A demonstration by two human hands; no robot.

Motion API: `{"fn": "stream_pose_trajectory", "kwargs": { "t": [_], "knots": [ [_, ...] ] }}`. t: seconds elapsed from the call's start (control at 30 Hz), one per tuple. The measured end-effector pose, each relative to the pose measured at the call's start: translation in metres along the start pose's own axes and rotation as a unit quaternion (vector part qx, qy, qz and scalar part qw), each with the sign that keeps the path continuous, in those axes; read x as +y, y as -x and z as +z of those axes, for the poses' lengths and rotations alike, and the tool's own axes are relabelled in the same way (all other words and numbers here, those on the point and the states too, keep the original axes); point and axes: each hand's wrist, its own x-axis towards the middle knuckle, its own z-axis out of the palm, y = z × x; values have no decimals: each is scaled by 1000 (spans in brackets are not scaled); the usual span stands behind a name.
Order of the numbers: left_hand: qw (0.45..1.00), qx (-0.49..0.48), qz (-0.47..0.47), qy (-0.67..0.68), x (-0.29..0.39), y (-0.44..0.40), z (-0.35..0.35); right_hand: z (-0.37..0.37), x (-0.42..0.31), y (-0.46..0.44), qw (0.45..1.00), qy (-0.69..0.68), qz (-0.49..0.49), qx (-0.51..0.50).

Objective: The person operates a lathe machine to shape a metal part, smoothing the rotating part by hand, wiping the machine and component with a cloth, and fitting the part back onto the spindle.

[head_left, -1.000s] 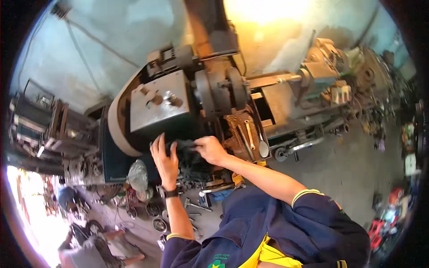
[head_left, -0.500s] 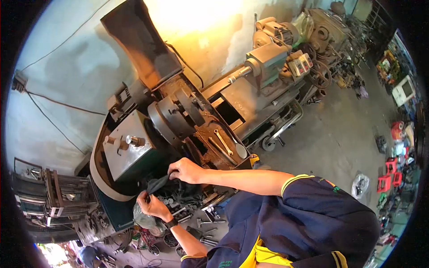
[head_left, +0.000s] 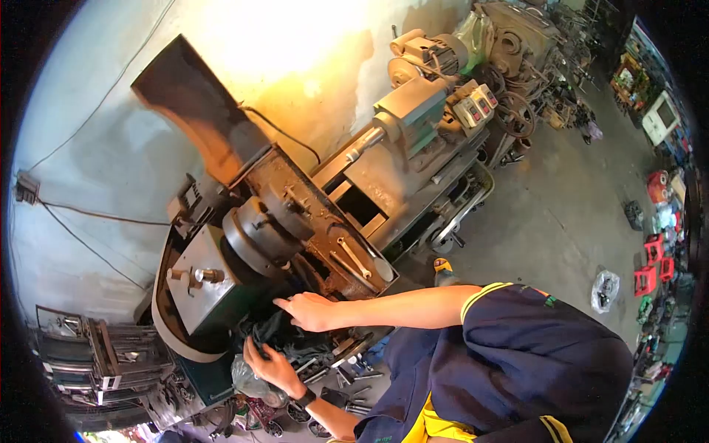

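Dark cloth (head_left: 292, 341) lies bunched just near of the metal box (head_left: 207, 303), left hand (head_left: 272, 368) at its left edge with fingers apart, right hand (head_left: 306, 311) at its far side, grip untellable; loose folds could slip if poorly held.

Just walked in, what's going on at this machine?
A person in a dark blue shirt has both hands at a bunched dark cloth beside the machine's metal box. The left hand is at the cloth's lower left, the right hand at its upper edge; whether either grips it isn't clear. A wrench lies in the rusty tray.
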Motion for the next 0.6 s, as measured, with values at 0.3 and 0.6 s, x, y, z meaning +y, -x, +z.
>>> {"fn": "stream_pose_trajectory", "kwargs": {
  "t": [0.3,0.6],
  "knots": [
    [965,-30,-25,259,197,38,61,-252,153,143,889,114,-42,441],
    [845,-349,163,372,435,55,190,-453,303,218,819,264,218,461]
  ]
}}
